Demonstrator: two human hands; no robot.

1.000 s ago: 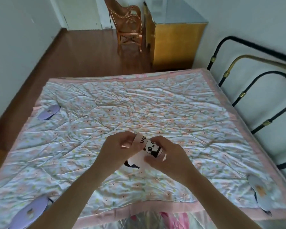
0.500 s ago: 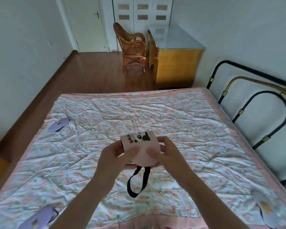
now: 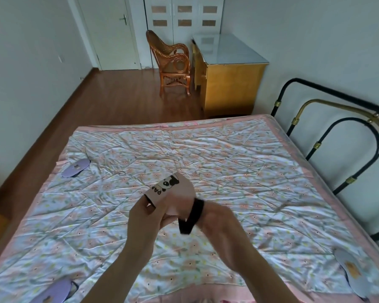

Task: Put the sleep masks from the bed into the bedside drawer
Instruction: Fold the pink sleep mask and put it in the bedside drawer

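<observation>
The pink mask [image 3: 173, 193] slanted up-right from the left hand [image 3: 144, 217] gripping it, while the blurred right hand [image 3: 217, 217] seemingly gripped its strap [image 3: 192, 216].

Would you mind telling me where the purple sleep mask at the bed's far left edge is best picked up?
Probably by its near end, coming from above. The purple mask lies flat on the quilt with a dark strap peeking out at that end, so pinching padding and strap together should lift it cleanly. Both hands, left hand and right hand, are busy folding the pink panda mask.
</observation>
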